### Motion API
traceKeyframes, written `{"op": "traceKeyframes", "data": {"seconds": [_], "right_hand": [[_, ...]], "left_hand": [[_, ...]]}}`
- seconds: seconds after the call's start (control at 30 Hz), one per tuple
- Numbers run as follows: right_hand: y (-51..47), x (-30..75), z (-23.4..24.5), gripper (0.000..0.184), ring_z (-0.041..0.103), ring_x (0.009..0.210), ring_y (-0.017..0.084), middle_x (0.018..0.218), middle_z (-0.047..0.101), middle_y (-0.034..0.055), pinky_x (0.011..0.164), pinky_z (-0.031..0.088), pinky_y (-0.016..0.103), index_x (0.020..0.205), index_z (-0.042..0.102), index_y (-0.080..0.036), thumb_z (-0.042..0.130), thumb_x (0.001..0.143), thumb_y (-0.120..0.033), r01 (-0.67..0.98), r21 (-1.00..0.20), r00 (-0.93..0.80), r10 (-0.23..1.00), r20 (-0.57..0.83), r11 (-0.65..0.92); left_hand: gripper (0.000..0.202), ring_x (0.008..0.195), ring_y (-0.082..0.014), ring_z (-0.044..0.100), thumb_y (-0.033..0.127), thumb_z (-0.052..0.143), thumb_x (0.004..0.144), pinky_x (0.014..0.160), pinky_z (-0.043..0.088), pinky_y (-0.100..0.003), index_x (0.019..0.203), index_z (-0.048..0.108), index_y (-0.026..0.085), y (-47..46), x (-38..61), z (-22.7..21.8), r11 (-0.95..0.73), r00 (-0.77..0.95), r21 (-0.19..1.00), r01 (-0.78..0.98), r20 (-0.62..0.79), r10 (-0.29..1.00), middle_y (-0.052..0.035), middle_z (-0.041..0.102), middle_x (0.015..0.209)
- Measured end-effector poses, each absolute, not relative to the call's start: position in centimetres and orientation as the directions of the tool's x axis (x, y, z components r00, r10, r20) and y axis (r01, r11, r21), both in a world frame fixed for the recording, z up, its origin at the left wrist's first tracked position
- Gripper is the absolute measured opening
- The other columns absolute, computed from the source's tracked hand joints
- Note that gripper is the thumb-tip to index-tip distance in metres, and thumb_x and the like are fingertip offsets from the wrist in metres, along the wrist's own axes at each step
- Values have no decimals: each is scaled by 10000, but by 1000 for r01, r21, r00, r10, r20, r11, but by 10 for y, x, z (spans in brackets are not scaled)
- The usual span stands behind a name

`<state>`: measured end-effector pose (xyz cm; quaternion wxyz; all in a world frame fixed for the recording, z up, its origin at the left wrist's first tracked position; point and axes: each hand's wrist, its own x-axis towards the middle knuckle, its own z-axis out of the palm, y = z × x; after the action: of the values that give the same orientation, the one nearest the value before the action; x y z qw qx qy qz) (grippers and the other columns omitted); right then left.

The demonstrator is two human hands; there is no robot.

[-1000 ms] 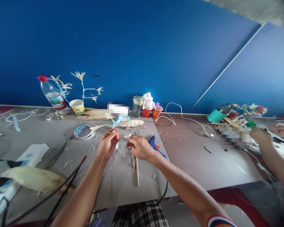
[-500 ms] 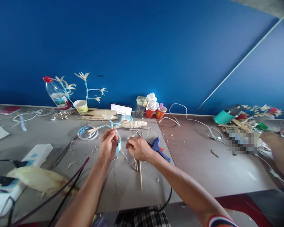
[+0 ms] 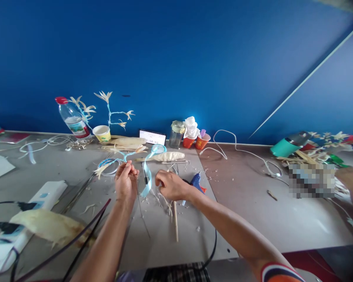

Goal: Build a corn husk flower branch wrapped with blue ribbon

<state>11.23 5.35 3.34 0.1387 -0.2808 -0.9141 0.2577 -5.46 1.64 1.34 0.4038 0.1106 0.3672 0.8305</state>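
Observation:
My left hand point(image 3: 126, 181) pinches the stem of a handmade flower branch point(image 3: 124, 156), which has pale petals and light-blue wrapping. A thin bare wire point(image 3: 141, 211) runs down below that hand. To its right, a light-blue tape strip point(image 3: 147, 175) trails from its roll point(image 3: 158, 149) and is apart from my fingers. My right hand point(image 3: 171, 185) is closed just right of the strip; whatever it may grip is hidden. A blue hot glue gun point(image 3: 196, 181) lies beside it, partly behind my forearm. Below my right hand rests a thin wooden stick point(image 3: 175, 221).
Two finished branches stand at a paper cup point(image 3: 101, 134) beside a bottle point(image 3: 75, 121). A phone point(image 3: 152, 137), a jar point(image 3: 177, 135) and red cups point(image 3: 202, 141) line the wall. A power strip point(image 3: 51, 192) with cables sits left. At right, another person's arm point(image 3: 351, 184) reaches in.
My left hand has moved left with the branch, away from the blue tape strip, which now hangs separately. My right hand stays in about the same place.

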Motion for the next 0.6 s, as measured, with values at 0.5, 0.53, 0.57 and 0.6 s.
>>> {"op": "traceKeyframes", "data": {"seconds": [0.5,0.53,0.57,0.6], "right_hand": [[71,106,42,276,621,804,151,875,698,38,762,435,240,796,703,-170,449,757,-68,508,-558,-784,621,17,656],[71,106,44,264,622,792,151,861,699,40,747,434,237,780,701,-169,454,760,-76,520,-549,-780,626,9,655],[72,105,46,254,622,779,148,846,701,40,728,431,231,763,697,-167,458,763,-84,531,-544,-771,637,7,650],[71,104,49,246,620,764,143,832,702,40,706,427,224,745,692,-166,459,766,-88,542,-542,-760,649,8,642]], "left_hand": [[192,496,-45,483,179,768,615,565,453,-208,750,632,190,17,-48,10,-381,-617,708,-595,-99,780,64,569,597],[189,500,-45,483,176,770,614,563,451,-207,744,634,190,16,-47,10,-383,-612,704,-598,-93,785,62,569,599],[184,502,-47,483,173,769,613,559,449,-208,738,635,190,16,-46,9,-385,-610,700,-601,-91,787,59,571,601],[178,504,-49,483,171,768,613,556,447,-210,734,639,191,16,-46,9,-384,-608,697,-605,-93,789,56,572,604]]}}
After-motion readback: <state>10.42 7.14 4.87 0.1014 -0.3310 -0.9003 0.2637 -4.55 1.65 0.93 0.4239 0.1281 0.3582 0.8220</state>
